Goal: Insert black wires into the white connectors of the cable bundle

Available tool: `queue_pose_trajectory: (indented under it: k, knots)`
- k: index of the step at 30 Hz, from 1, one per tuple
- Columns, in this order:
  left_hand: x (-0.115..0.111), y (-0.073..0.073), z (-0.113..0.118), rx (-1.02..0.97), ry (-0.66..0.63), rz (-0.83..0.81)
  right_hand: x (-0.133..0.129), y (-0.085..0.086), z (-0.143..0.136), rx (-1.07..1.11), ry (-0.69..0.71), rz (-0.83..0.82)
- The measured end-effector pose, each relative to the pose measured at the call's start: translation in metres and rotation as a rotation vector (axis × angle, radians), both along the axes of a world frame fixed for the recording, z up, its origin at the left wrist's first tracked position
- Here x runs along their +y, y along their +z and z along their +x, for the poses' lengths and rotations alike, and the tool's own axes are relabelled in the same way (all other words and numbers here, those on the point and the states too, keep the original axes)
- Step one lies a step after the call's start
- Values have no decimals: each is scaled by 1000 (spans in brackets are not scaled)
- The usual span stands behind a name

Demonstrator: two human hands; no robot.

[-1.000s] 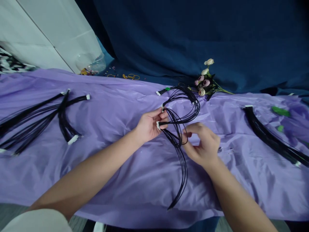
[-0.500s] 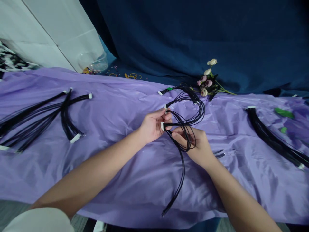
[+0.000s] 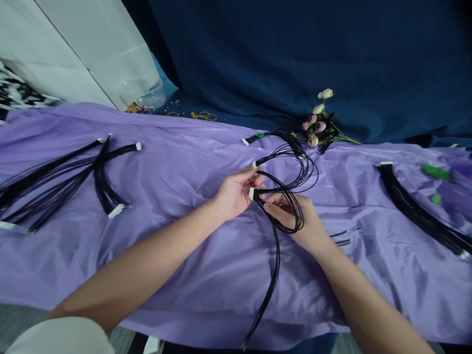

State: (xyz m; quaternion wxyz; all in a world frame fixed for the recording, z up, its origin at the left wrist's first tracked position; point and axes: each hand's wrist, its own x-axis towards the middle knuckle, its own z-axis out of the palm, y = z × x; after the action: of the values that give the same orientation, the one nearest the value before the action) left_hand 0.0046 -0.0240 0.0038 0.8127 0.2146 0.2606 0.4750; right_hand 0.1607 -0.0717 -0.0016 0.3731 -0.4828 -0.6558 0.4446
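Note:
Over the middle of the table, my left hand is closed on a black wire harness. One white connector of the harness shows at its fingers, and a second one sits by the thumb tip. My right hand is just to the right, its thumb and fingers pinched on the looped wires beside the connector. Black wires curve round in loops above and beside both hands. A loose tail of wires hangs toward the front edge of the table. My right fingertips are partly hidden behind the wires.
Several black wire bundles with white connectors lie at the left. Another thick bundle lies at the right, near a green piece. Artificial flowers and a clear plastic tub stand at the back of the purple cloth.
The harness loops have shifted slightly right, and the hanging tail has swung a little to the left. My right hand has moved slightly; both hands keep their grip.

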Motion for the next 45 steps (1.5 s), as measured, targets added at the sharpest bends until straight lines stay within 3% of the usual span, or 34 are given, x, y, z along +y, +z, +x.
queue_pose_trajectory:
  k: [7, 11, 15, 21, 29, 33, 38, 45]
  knots:
    - [0, -2, 2, 21, 29, 14, -6, -1, -2, -247, -84, 261]
    - [0, -2, 3, 11, 46, 5, -6, -4, -1, -318, -81, 322]
    - [0, 0, 2, 2, 67, -31, -4, -10, 0, -108, -44, 219]
    - [-1, 3, 1, -19, 57, -52, -3, -10, 0, 167, 19, -78]
    - [-2, 3, -1, -67, 14, -20, -4, 3, -4, 288, -2, -315]
    - [-2, 4, -1, -65, 21, 0, -6, 3, -5, 284, -9, -248]
    - [-2, 4, -1, -24, 33, 27, -7, 2, -4, 138, -5, -45]
    - [-4, 0, 2, 3, 44, 90, -8, 4, -3, -37, -4, 42]
